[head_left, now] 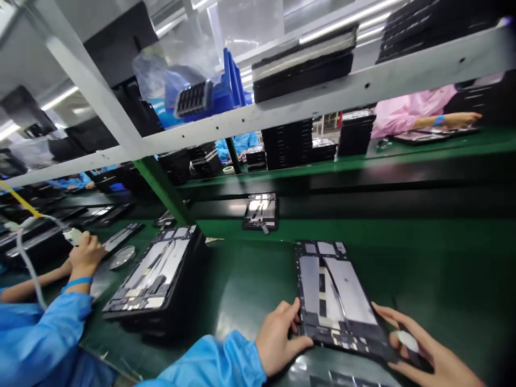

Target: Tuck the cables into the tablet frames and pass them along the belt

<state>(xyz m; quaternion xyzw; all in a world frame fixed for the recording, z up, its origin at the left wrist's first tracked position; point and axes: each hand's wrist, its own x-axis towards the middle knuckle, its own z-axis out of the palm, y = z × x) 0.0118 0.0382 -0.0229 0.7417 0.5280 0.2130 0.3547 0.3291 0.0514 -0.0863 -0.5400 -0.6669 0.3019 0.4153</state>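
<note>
Nearest us, our left hand pinches the opened tablet, flat on the green bench, right hand spread at its other corner; we're squaring it, seemingly, and lifting needs both edges gripped.

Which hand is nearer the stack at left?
Left. The left hand grips the tablet's left edge, the side facing the stack; the right hand is at the tablet's lower right corner, farther off.

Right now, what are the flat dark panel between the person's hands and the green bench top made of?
The flat dark rectangular panel looks like black plastic framing grey sheet-metal plates with a dull sheen. The green bench top seems a smooth rubber or vinyl mat: it faintly mirrors light.
</note>
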